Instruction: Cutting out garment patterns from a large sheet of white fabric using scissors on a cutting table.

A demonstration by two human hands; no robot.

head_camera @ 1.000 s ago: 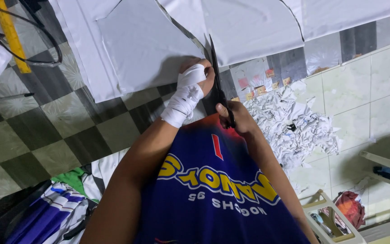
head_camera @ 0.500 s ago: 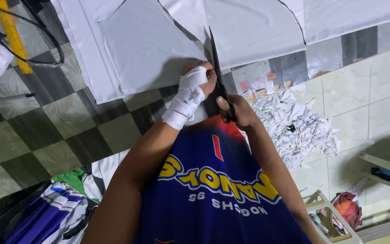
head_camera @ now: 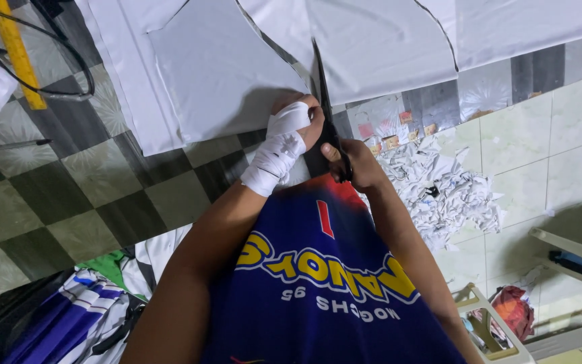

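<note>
The step in hand looks like cutting a marked piece out of the white cloth (head_camera: 237, 81) spread on the checkered floor (head_camera: 69, 189). The right hand (head_camera: 358, 165) is closed through the handles of the black scissors (head_camera: 325, 101), whose blades point away from the person and lie along the slit between two panels of cloth. The left hand (head_camera: 291, 131), wrapped in a white bandage (head_camera: 274, 158) from wrist to knuckles, is curled beside the blades and presses on the cloth edge there. The next move would seem to call for the blades to follow the dark drawn line while the left hand keeps the cloth flat and clear of the edge. How far the blades are apart cannot be told, since they show edge-on. The left fingertips are tucked under the bandage and knuckles, so whether they pinch the cloth or only rest on it is unclear. A pile of white scraps (head_camera: 446, 189) lies just right of the hands; a yellow ruler (head_camera: 15, 50) lies well apart at upper left, cut off by the frame.
</note>
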